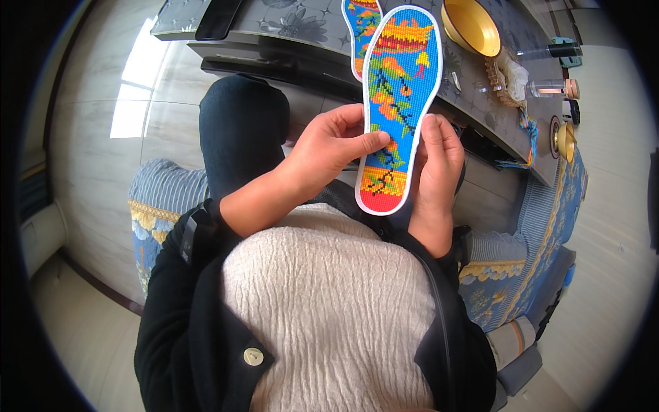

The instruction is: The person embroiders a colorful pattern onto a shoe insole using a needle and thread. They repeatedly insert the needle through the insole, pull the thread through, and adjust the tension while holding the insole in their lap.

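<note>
A cross-stitched insole [399, 98] with a white bound edge is held up in front of me. Flowers, branches and a yellow-red band show on its blue ground, and its heel end is red. My left hand [329, 136] grips its left side, thumb on the stitched face and fingers partly hidden behind. At the opposite edge is my right hand [440, 154], thumb and fingers drawn together against the rim; some fingers are hidden behind it. A second, matching insole [359, 38] lies beyond on the patterned table, partly covered by the first.
On the dark floral table [293, 23] are a black phone [219, 19], a yellow bowl [471, 26], a woven basket [504, 77] with a clear plastic bag, bottles, and coloured threads [529, 136]. A smaller gold-coloured bowl [566, 141] stands at the right. Blue-covered seating [167, 188] flanks me.
</note>
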`<state>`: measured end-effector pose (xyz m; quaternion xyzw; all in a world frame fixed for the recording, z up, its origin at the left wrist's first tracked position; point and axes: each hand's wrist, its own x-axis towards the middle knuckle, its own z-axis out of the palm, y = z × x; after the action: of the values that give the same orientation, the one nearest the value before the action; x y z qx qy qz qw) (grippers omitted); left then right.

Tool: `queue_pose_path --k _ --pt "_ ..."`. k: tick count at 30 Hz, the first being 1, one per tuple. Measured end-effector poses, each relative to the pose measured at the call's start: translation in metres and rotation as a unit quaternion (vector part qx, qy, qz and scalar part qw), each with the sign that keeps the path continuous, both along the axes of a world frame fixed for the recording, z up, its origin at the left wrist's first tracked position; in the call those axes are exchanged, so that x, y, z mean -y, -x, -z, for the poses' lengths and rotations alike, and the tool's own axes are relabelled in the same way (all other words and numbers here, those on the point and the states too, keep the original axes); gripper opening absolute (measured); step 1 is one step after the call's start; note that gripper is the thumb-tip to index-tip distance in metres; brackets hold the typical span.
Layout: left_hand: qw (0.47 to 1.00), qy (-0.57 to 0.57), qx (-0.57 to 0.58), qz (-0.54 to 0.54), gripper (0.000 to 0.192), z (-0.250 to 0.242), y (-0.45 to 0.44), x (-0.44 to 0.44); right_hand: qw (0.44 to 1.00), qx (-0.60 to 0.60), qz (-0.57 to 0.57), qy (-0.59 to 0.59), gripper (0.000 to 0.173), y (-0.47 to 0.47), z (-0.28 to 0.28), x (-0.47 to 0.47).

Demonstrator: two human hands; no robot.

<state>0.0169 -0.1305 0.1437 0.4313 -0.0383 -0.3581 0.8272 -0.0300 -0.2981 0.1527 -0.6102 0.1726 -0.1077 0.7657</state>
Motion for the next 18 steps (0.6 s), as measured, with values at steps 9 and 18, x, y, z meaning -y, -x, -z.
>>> queue_pose_path --k 9,18 --pt "1.000 -0.004 0.007 -0.004 0.030 -0.0026 0.0022 -0.0033 1.000 0.000 0.002 0.000 0.025 0.0015 -0.0029 -0.0047" --pt "1.000 -0.020 0.014 -0.003 0.030 -0.0036 0.0033 -0.0056 1.000 -0.011 0.004 -0.002 0.023 0.0038 -0.0051 -0.0081"
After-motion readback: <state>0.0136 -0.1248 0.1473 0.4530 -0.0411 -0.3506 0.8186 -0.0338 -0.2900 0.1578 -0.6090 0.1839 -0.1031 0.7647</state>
